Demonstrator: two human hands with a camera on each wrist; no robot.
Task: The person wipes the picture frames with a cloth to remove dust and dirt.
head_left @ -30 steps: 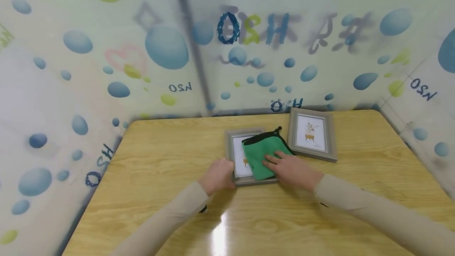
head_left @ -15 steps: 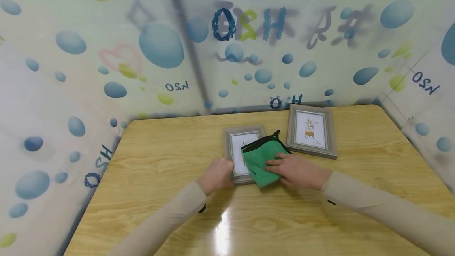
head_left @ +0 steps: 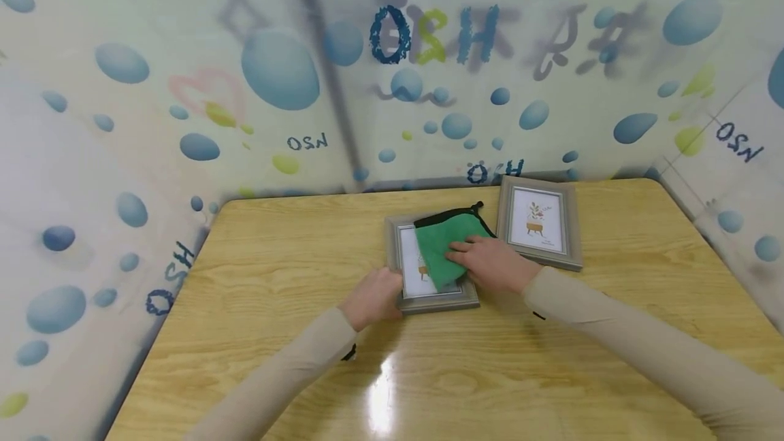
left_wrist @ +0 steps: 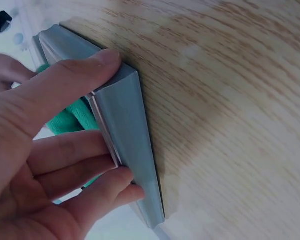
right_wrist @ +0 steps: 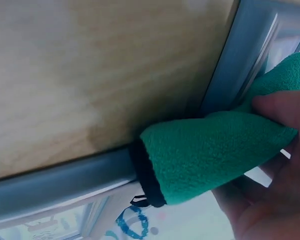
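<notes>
A grey picture frame with a plant print lies flat on the wooden table. My left hand grips its left edge; in the left wrist view the thumb is on the frame's corner and the fingers bend against its edge. Over the right part of the picture lies a green cleaning cloth with black edging and a small loop. My right hand holds this cloth against the frame. In the right wrist view the cloth is bunched between thumb and fingers.
A second, similar picture frame lies behind and to the right, close to the first one. The wooden table meets a patterned wall at its back edge.
The right hand and cloth slid toward the near edge of the frame, then back up toward its far edge. The left hand stays on the frame's left edge.
</notes>
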